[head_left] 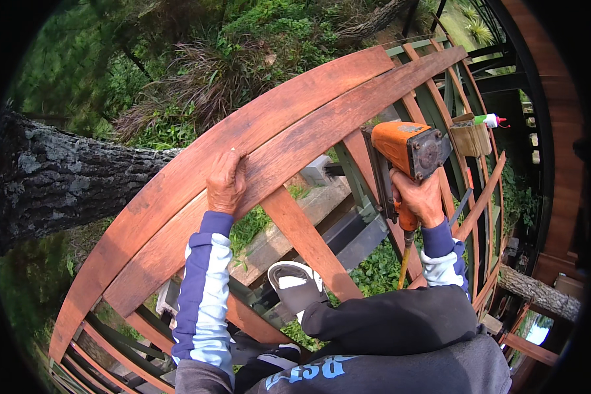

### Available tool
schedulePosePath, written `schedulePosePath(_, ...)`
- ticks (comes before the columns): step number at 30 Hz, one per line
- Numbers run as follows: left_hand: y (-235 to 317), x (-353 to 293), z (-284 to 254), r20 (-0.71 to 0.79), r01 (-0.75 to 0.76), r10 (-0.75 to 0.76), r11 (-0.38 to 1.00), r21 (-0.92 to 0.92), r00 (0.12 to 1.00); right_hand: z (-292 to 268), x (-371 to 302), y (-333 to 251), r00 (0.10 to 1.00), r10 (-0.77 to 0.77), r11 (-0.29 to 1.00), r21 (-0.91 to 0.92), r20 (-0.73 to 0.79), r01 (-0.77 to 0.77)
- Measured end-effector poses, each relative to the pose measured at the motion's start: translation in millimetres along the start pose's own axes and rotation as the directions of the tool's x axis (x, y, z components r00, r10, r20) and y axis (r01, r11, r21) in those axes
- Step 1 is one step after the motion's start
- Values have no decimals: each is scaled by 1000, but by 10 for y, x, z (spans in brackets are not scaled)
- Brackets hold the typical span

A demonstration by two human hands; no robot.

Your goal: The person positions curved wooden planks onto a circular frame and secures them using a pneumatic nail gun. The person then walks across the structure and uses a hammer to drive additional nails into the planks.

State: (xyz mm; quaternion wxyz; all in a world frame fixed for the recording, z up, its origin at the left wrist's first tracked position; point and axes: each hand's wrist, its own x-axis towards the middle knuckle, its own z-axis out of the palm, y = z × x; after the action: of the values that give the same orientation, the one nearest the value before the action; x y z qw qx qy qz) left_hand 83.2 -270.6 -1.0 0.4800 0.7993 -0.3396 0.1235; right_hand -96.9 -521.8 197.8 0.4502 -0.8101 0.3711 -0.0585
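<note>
right hand (421, 198) grips an orange nail gun (406, 146), left hand (226, 184) (its grip unclear) rests on planks (295, 146).

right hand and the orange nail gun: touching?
Touching. The head view shows the right hand wrapped around the orange nail gun, no gap between them.

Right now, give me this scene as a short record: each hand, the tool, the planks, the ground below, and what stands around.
Left hand: on the planks, fingers at the seam
Right hand: gripping the nail gun's handle
Tool: orange nail gun, yellowish hose hanging below
Planks: two, reddish-brown, side by side, across wooden joists
Below: green plants showing through gaps
Left side: rough-barked tree trunk
Right side: red-tipped bottle near a wooden block
</note>
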Motion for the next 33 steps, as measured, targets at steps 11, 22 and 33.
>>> schedulePosePath(11, 58, 29, -11, 24, 119, -118, 990, -70, 993, -246, 574, 468, 918, -362, 870, -412, -163, 271)
schedulePosePath(22, 29, 10, -20, 15, 107, -107, 994, -16, 994, -1, 121, 1419, 964, -249, 655, -749, -96, 95)
schedulePosePath(33, 41, 26, -34, 55, 169, -167, 984, -48, 985, 387, -36, 1780, 960, -241, 595, -803, -144, 29)
